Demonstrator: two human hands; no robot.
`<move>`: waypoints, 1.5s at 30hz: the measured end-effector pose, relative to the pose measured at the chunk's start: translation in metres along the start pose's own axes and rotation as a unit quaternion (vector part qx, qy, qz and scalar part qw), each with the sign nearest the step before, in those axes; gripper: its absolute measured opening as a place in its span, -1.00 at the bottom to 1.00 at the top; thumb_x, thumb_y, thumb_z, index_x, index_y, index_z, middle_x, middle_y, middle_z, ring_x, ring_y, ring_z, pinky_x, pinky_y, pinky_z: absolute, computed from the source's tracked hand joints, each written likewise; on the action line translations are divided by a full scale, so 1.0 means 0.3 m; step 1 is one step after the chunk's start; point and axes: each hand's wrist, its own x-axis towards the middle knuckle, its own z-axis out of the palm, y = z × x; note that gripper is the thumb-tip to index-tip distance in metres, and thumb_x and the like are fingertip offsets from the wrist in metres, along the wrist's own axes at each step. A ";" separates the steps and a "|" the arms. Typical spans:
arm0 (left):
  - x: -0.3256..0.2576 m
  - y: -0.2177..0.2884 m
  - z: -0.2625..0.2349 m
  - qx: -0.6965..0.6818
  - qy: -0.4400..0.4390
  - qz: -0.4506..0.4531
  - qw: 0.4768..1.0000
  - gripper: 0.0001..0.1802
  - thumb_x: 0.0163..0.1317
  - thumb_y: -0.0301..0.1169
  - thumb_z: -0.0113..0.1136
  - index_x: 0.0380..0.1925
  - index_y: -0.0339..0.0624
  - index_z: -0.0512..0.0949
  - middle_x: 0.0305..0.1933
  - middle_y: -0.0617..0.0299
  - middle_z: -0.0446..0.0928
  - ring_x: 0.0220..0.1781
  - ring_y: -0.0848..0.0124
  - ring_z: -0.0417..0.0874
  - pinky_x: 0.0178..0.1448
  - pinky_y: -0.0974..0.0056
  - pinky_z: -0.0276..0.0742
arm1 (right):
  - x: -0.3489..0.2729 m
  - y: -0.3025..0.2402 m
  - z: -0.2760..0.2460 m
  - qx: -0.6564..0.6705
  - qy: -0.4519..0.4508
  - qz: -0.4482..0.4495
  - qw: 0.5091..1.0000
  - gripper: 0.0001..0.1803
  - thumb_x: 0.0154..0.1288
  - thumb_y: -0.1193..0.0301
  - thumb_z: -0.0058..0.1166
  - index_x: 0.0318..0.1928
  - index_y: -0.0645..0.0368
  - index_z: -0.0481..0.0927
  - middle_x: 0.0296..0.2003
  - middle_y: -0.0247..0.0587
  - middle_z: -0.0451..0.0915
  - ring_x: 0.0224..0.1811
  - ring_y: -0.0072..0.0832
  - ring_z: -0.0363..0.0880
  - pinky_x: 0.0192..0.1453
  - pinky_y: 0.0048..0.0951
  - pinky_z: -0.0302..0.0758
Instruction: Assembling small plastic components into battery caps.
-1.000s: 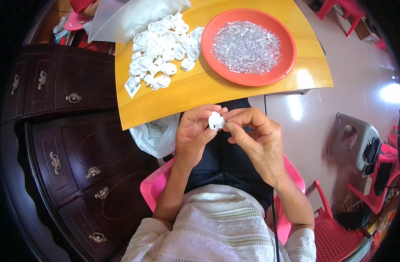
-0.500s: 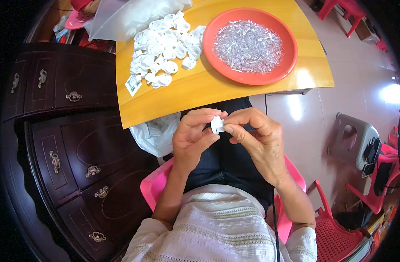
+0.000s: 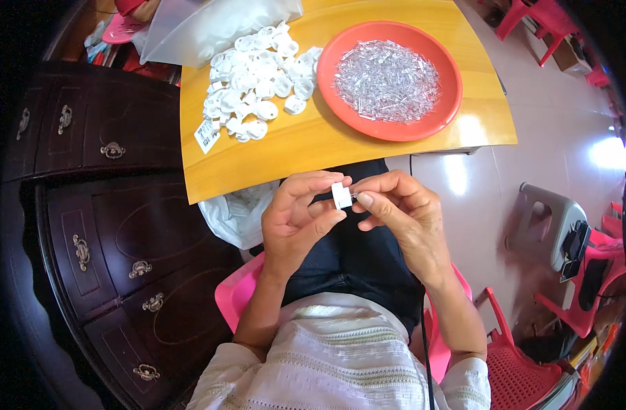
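Over my lap, my left hand (image 3: 292, 219) grips a small white plastic part (image 3: 340, 197) between thumb and fingertips. At the part's right side, my right hand (image 3: 407, 217) pinches a tiny clear plastic pin (image 3: 355, 196) that touches or enters the part; the fingertips hide most of it. On the table beyond lies a heap of similar white plastic parts (image 3: 265, 89), many of them round. To its right, a round red tray (image 3: 452, 102) holds a pile of small clear plastic pins (image 3: 388, 80).
The yellow wooden table (image 3: 313, 147) ends just ahead of my hands. A translucent bag (image 3: 210, 27) lies behind the heap, and a white plastic bag (image 3: 234, 222) hangs below the edge. Dark drawers (image 3: 115, 225) stand left; a grey stool (image 3: 545, 222) stands right.
The white part has turned slightly between my left fingers. My right fingertips have drawn back a little from it, and the clear pin now shows between them and the part.
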 end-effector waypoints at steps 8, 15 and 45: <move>0.002 0.005 0.004 0.035 0.009 -0.001 0.999 -0.57 0.13 -0.82 0.17 0.03 -0.37 0.47 0.15 0.00 0.40 0.24 0.15 0.50 0.24 0.18 0.56 | 0.013 0.024 -0.004 -0.065 0.006 -0.056 0.996 -0.90 0.32 0.50 0.17 -0.24 0.30 0.60 -0.36 -0.34 0.60 -0.37 -0.70 0.52 -0.30 -0.64 0.54; 0.002 -0.007 -0.008 0.034 0.006 -0.045 0.998 -0.60 0.10 -0.84 0.16 -0.05 -0.32 0.48 0.14 -0.06 0.42 0.23 0.08 0.50 0.30 0.08 0.50 | 0.015 0.038 -0.001 -0.082 0.027 -0.072 0.994 -0.91 0.29 0.52 0.18 -0.30 0.32 0.60 -0.39 -0.29 0.60 -0.42 -0.67 0.53 -0.31 -0.63 0.49; 0.514 0.198 -0.456 0.662 -0.048 0.108 0.740 -0.60 0.03 -0.41 0.37 -0.09 -0.30 0.58 -0.07 0.03 0.52 0.01 0.10 0.55 0.10 0.17 0.46 | 0.081 0.035 -0.055 -0.159 0.070 0.034 0.984 -0.77 0.39 0.44 0.07 -0.02 0.27 0.60 -0.22 -0.27 0.64 -0.27 -0.62 0.57 -0.23 -0.58 0.56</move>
